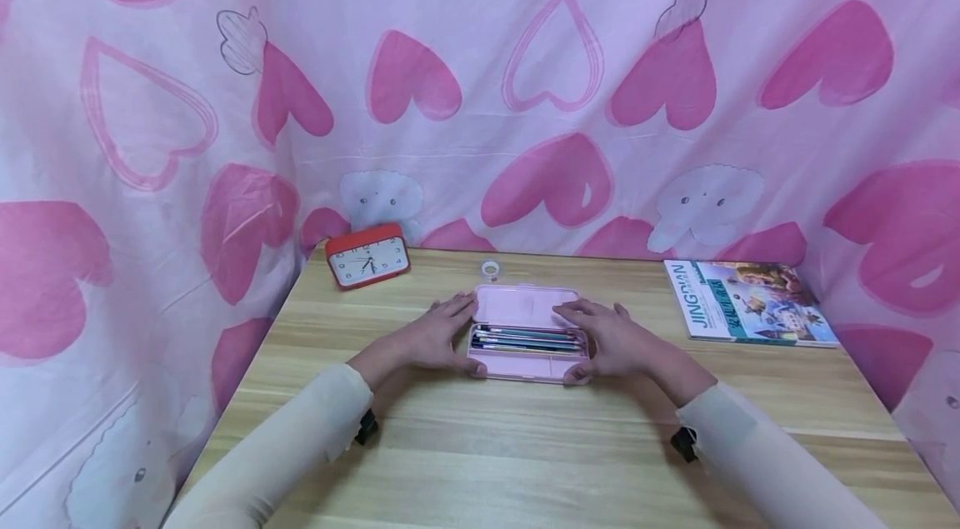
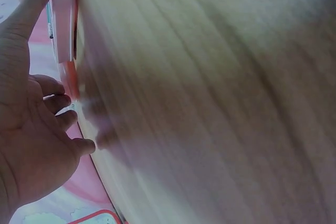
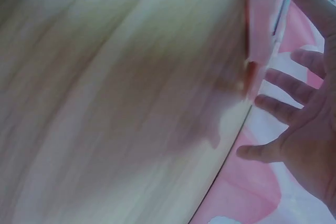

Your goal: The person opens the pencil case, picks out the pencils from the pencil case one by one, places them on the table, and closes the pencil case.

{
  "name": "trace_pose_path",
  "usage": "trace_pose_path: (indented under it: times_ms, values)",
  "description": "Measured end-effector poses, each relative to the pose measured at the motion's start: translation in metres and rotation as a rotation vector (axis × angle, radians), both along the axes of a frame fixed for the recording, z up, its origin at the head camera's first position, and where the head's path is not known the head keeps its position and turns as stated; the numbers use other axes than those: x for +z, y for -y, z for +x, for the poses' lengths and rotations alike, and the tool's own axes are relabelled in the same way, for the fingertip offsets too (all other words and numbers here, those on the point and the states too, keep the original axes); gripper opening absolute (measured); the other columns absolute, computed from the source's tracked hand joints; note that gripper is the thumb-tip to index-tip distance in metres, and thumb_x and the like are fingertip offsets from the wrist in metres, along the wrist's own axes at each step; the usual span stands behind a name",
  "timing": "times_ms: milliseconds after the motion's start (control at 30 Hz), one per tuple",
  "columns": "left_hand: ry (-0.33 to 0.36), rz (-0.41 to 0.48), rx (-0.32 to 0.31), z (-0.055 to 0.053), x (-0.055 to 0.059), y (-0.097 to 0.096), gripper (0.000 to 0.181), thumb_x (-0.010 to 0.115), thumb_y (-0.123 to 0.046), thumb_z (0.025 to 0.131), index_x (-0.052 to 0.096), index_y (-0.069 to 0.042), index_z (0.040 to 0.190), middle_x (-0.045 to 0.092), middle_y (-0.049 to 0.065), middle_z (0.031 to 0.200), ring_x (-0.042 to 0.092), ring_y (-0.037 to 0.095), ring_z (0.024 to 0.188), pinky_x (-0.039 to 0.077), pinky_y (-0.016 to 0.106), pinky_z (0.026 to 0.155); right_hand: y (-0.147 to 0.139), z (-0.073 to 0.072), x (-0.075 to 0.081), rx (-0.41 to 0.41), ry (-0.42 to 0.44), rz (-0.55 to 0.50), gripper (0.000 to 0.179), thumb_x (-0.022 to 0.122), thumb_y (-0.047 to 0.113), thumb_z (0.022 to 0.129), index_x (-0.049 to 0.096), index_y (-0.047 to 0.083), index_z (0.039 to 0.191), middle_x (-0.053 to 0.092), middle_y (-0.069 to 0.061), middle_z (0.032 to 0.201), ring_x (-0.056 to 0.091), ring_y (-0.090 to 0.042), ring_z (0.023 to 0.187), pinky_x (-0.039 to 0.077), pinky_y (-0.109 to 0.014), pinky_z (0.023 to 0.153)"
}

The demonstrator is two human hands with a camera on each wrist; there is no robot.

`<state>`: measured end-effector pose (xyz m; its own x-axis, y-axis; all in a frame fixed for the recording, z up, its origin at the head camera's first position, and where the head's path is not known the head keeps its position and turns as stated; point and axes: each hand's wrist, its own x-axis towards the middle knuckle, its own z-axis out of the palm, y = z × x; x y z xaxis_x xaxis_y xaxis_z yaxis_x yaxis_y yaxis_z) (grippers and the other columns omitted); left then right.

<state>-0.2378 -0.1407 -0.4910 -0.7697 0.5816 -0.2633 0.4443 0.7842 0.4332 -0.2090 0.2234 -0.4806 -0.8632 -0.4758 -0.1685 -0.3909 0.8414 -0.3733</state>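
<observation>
A pink pencil case [image 1: 513,367] lies on the table with its lid [image 1: 527,306] flipped back toward the wall. Several pencils [image 1: 528,339] lie lengthwise in its far compartment. My left hand [image 1: 433,337] is at the case's left end, thumb on the near corner and fingertips by the lid's edge. On the opposite end, my right hand [image 1: 613,339] has its thumb at the near right corner and its index finger over the lid. In both wrist views the fingers are spread and the thumb touches the case's near side.
A red alarm clock [image 1: 367,256] stands at the back left. Behind the case sits a small roll of clear tape [image 1: 491,268]. A magazine [image 1: 750,302] lies at the back right of the wooden table [image 1: 480,454]. Pink heart-patterned curtain [image 1: 457,146] surrounds the far sides.
</observation>
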Motion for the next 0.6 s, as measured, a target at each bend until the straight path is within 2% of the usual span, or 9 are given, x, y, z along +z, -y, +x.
trace_pose_path:
  times_ms: [133,233,333,433,600]
  values:
    - [0.025,0.023,0.005,0.0,-0.002,0.0,0.129,0.079,-0.08,0.085,0.016,-0.016,0.179,0.008,0.001,0.189,0.004,0.028,0.176,0.007,0.056,0.143,0.01,0.0,0.001,0.024,-0.064,-0.029,0.086,0.089,0.059,0.088,0.058,0.028,0.162,0.058,-0.006,0.164,0.045,-0.039,0.16,0.014,-0.09,0.126]
    - [0.032,0.032,0.004,0.0,-0.003,0.001,0.13,0.079,-0.08,0.085,0.016,-0.017,0.179,0.007,0.001,0.189,0.003,0.027,0.176,0.006,0.055,0.143,0.023,-0.001,-0.002,0.049,-0.14,-0.083,0.055,0.085,0.044,0.097,0.073,0.023,0.147,0.069,-0.002,0.144,0.059,-0.031,0.143,0.027,-0.085,0.125]
    - [0.026,0.034,0.008,0.0,-0.004,0.001,0.13,0.08,-0.08,0.085,0.017,-0.017,0.179,0.008,0.001,0.189,0.004,0.027,0.176,0.008,0.055,0.143,0.035,-0.003,-0.007,0.07,-0.218,-0.109,0.031,0.083,0.031,0.101,0.081,0.023,0.13,0.071,0.003,0.123,0.062,-0.023,0.123,0.04,-0.075,0.118]
    - [0.019,0.032,0.013,0.0,-0.005,0.001,0.131,0.08,-0.081,0.084,0.017,-0.017,0.179,0.009,0.001,0.189,0.006,0.025,0.176,0.011,0.054,0.143,0.045,-0.005,-0.011,0.076,-0.259,-0.101,0.02,0.083,0.027,0.101,0.083,0.024,0.121,0.069,0.005,0.114,0.061,-0.02,0.114,0.045,-0.069,0.112]
    - [0.032,0.045,0.027,-0.001,-0.008,0.002,0.131,0.08,-0.082,0.083,0.017,-0.019,0.179,0.008,-0.001,0.189,0.008,0.027,0.176,0.019,0.054,0.142,0.057,-0.009,-0.017,0.075,-0.292,-0.086,0.015,0.083,0.024,0.101,0.085,0.023,0.116,0.067,0.006,0.108,0.059,-0.018,0.107,0.047,-0.065,0.105]
